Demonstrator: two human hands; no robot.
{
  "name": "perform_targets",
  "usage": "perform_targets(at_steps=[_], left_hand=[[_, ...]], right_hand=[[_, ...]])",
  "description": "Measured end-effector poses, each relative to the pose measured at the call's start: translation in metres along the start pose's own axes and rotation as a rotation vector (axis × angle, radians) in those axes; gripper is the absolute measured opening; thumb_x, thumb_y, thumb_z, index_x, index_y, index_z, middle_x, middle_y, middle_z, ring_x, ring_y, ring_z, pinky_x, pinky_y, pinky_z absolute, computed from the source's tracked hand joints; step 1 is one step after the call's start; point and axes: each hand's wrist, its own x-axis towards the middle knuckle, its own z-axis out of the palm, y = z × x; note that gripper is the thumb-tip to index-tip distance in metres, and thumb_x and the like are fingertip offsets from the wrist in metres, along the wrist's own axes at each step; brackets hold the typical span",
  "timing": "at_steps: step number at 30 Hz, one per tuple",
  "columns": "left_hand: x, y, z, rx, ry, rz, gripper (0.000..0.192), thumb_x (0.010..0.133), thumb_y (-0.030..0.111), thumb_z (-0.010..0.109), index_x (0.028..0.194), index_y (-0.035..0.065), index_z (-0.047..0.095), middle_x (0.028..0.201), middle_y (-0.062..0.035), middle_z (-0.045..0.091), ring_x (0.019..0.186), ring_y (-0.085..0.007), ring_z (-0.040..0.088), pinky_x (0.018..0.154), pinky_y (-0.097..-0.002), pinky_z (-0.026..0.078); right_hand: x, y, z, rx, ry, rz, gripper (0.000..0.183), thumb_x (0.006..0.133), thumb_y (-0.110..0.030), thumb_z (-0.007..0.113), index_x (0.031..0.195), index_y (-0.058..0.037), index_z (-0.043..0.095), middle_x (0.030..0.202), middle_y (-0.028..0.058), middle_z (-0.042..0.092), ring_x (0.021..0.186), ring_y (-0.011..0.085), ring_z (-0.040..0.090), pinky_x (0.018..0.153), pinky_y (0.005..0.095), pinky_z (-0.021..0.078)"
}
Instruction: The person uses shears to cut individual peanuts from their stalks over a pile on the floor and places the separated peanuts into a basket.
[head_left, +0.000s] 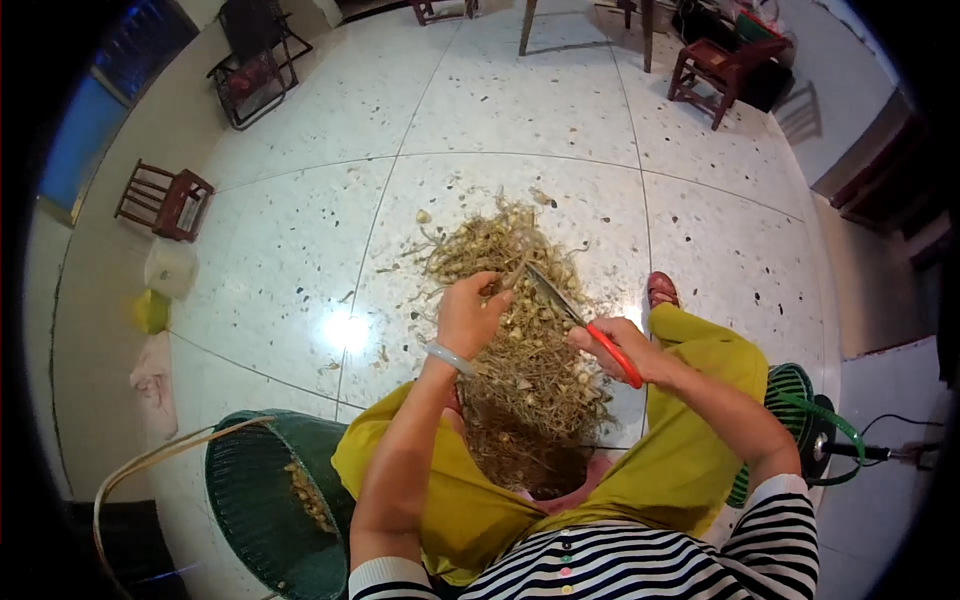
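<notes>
A heap of dried, stringy roots and small pale bulbs lies on the floor between my legs. My right hand grips red-handled scissors, with the blades pointing up and left over the heap. My left hand, with a pale bangle at the wrist, pinches a thin brownish stalk close to the blade tips. How far apart the blades are is hard to tell. Nearer my body, a mat of darker cut roots reaches down to a pink basin rim.
On my left a green basket with a long cane handle holds some pale brown pieces. A green slatted basket stands at my right. Farther off are small wooden chairs, a folding chair and a wooden seat.
</notes>
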Motion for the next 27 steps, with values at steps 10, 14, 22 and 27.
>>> perform_targets(at_steps=[10, 14, 22, 27], left_hand=[[0.003, 0.016, -0.009, -0.249, -0.113, -0.001, 0.039, 0.083, 0.016, 0.067, 0.112, -0.0082, 0.058, 0.098, -0.0137, 0.065, 0.086, -0.0152, 0.059, 0.075, -0.0281, 0.049], [0.001, 0.008, -0.004, -0.259, -0.080, -0.001, 0.038, 0.083, 0.015, 0.068, 0.112, -0.0076, 0.059, 0.099, -0.0140, 0.065, 0.088, -0.0157, 0.060, 0.077, -0.0281, 0.049], [-0.002, 0.012, 0.000, -0.080, 0.022, 0.106, 0.034, 0.080, 0.014, 0.070, 0.107, -0.0053, 0.062, 0.097, -0.0182, 0.066, 0.086, -0.0206, 0.062, 0.076, -0.0302, 0.049], [-0.003, 0.012, 0.001, 0.017, 0.064, 0.183, 0.033, 0.078, 0.016, 0.071, 0.102, -0.0054, 0.064, 0.091, -0.0192, 0.065, 0.081, -0.0279, 0.062, 0.073, -0.0335, 0.049]], right_hand=[[0.010, 0.003, -0.002, -0.064, -0.035, -0.029, 0.047, 0.091, -0.049, 0.050, 0.072, -0.0063, 0.052, 0.057, -0.0007, 0.043, 0.052, 0.0098, 0.042, 0.049, 0.0281, 0.0363], [0.010, 0.004, 0.000, -0.143, 0.001, -0.091, 0.047, 0.090, -0.048, 0.052, 0.071, -0.0046, 0.052, 0.056, 0.0011, 0.045, 0.052, 0.0114, 0.043, 0.050, 0.0297, 0.0371], [0.012, 0.006, 0.000, -0.220, -0.034, -0.031, 0.051, 0.090, -0.050, 0.052, 0.068, -0.0039, 0.050, 0.054, 0.0025, 0.043, 0.050, 0.0132, 0.043, 0.048, 0.0315, 0.0364], [0.009, -0.004, 0.006, -0.010, -0.048, 0.076, 0.062, 0.082, -0.064, 0.053, 0.064, -0.0051, 0.052, 0.054, 0.0035, 0.045, 0.049, 0.0145, 0.044, 0.047, 0.0328, 0.0359]])
